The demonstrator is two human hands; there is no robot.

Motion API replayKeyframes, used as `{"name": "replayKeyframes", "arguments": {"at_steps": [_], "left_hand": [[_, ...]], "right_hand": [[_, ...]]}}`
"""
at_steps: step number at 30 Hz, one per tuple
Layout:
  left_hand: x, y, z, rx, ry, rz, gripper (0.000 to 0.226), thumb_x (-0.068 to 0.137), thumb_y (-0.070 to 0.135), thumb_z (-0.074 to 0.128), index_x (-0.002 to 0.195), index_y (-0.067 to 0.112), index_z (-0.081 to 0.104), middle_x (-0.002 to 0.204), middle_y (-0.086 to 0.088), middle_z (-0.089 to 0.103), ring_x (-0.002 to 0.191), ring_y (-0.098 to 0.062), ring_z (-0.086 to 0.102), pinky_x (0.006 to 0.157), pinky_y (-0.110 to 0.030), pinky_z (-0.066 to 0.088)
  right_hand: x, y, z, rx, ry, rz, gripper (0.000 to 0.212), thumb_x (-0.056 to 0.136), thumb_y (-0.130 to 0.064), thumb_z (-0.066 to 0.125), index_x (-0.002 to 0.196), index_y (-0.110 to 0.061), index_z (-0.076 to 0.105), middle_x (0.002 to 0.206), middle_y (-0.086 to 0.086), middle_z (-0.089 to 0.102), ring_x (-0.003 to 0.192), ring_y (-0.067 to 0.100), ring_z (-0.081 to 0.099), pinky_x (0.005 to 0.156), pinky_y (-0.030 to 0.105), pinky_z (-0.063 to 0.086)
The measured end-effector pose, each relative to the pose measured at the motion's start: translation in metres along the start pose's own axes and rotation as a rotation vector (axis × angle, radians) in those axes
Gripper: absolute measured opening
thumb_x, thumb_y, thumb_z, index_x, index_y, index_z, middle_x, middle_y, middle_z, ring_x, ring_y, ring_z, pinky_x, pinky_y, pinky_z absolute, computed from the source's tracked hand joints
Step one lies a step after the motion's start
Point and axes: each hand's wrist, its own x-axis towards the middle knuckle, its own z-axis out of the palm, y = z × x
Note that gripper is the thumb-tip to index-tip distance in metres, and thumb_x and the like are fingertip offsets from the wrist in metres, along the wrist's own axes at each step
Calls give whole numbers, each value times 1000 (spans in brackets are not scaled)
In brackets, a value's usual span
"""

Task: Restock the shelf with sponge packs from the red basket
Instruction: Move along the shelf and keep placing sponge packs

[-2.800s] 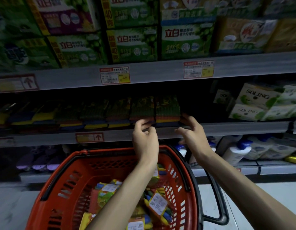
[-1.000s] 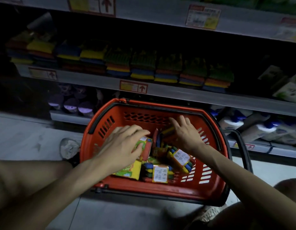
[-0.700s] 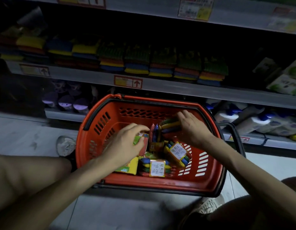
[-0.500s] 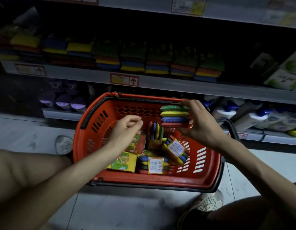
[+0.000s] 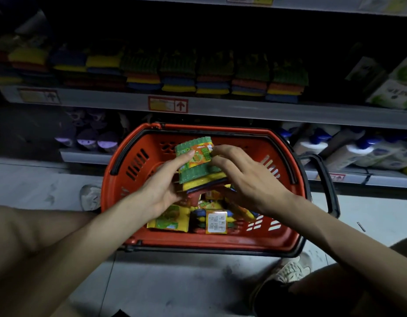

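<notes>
Clasping one sponge pack (image 5: 197,161) with left grip (image 5: 165,187) and right grip (image 5: 246,179), both curled round its sides, tilted just above the red basket (image 5: 220,244), below the stocked shelf (image 5: 255,112).

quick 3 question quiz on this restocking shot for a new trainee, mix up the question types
1. True or false: only one hand holds the lifted sponge pack.
2. The lifted pack is: A) on the shelf, B) over the red basket, C) on the floor.
3. Fill in: the lifted pack's top layer is ____.
Key: 1 false, left hand and right hand both hold it; 2 B; 3 green.
</notes>
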Motion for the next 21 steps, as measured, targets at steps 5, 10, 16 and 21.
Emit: {"name": "replayKeyframes", "arguments": {"at_steps": [5, 10, 16, 21], "left_hand": [[6, 1, -26, 63, 140, 67, 55, 80, 44, 82, 129, 25, 65, 117, -2, 77, 107, -24, 74, 99, -54, 56], [5, 5, -49, 128, 309, 160, 63, 78, 39, 86, 134, 31, 59, 113, 6, 77, 98, -16, 76, 88, -47, 62], [2, 11, -62, 156, 336, 237, 75, 71, 40, 90, 138, 36, 55, 114, 7, 77, 99, -14, 76, 91, -42, 60], [-1, 22, -65, 145, 363, 312, 67, 81, 27, 86, 136, 38, 49, 101, 4, 79, 86, -6, 76, 70, -23, 58]], "right_hand": [[4, 11, 6, -24, -74, 59, 76, 87, -11, 70, 154, -13, 33, 145, 10, 47, 134, 29, 46, 104, 38, 50], [1, 33, 29, -29, -191, 249, 70, 78, -10, 78, 142, -11, 51, 129, 9, 58, 117, 32, 55, 92, 42, 52], [2, 27, 72, -2, -500, 358, 58, 92, -32, 68, 144, -17, 48, 140, 9, 54, 128, 30, 52, 106, 39, 45], [21, 9, 103, 97, -509, 473, 89, 90, -43, 72, 159, -14, 24, 154, 11, 35, 143, 33, 37, 110, 45, 43]]}}
